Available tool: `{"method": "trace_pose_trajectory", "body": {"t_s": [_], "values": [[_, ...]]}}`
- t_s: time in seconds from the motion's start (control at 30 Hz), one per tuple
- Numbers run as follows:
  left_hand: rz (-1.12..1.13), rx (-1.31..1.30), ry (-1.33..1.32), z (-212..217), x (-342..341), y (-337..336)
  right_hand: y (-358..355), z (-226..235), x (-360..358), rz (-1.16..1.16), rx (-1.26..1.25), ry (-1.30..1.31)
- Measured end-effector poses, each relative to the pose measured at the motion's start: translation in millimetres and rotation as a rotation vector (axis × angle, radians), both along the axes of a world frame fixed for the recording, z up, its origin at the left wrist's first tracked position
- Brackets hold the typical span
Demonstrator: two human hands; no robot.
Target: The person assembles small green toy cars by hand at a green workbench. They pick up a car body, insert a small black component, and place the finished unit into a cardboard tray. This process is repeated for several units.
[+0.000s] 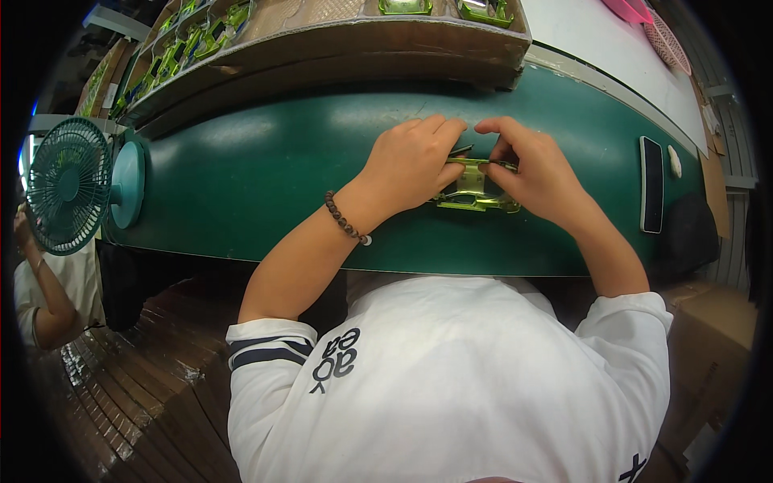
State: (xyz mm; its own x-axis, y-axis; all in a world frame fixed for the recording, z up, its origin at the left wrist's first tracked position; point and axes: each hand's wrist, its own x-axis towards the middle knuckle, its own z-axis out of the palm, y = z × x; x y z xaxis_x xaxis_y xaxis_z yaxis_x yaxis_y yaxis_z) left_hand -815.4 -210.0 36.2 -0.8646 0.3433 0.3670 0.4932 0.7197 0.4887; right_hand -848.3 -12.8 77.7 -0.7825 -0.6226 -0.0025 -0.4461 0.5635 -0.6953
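Observation:
A shiny lime-green toy car body (473, 187) lies on the green table between my hands. My left hand (412, 163) is closed at its left end, with the thumb against the shell. A small dark thin piece (461, 150) shows between its thumb and index finger; its kind is too small to tell. My right hand (538, 171) grips the right end of the body, thumb on the shell and index finger bent above it. The fingers hide part of the car's far edge.
A cardboard tray (338, 60) with green car bodies in compartments stands along the far side. At left is a teal fan (71, 185); at right, a phone (651, 185) beside a small white lump (675, 162). Pink baskets (667, 40) sit far right. Another person's arm (50, 294) shows at left.

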Motion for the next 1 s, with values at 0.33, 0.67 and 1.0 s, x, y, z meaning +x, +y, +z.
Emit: {"method": "trace_pose_trajectory", "body": {"t_s": [0.33,0.67,1.0], "values": [[-0.318,0.668,-0.607,13.7,-1.1,-16.7,6.0,-3.8,8.4,-0.028,-0.247,0.278],[-0.309,0.476,0.001,12.0,2.7,-7.6,17.1,0.7,27.0,0.013,-0.289,0.980],[-0.224,0.244,0.426,13.7,7.5,0.8,3.9,-17.4,26.0,0.122,-0.180,0.796]]}}
